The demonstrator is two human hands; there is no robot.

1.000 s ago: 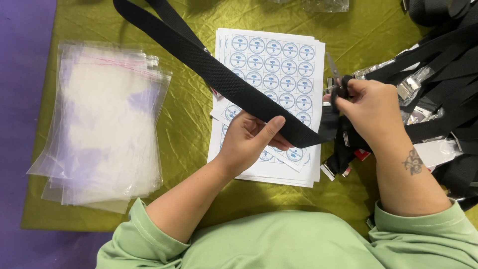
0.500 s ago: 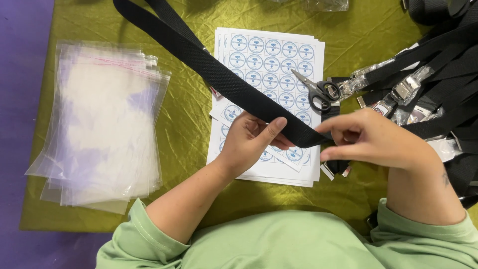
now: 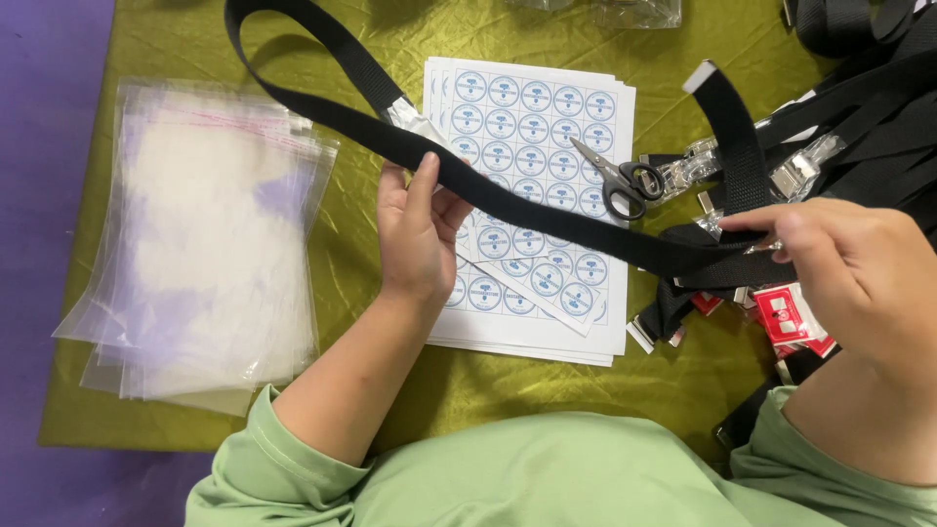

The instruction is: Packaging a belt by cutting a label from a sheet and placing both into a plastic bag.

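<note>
Head view showed my left hand (image 3: 418, 234) pinched on the long black woven strap (image 3: 547, 220), thumb over its top edge. My right hand (image 3: 849, 268) gripped the same strap at three o'clock, fingers closed on it. The strap's long axis ran from ten o'clock to four o'clock, across the white sheets of round blue stickers (image 3: 532, 127). Beyond it, black-handled scissors (image 3: 620, 181) lay at one o'clock.

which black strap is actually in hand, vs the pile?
The long strap stretched across the sticker sheets: left hand pinches its middle, right hand grips its end. The other straps lie heaped at the right, untouched.
</note>
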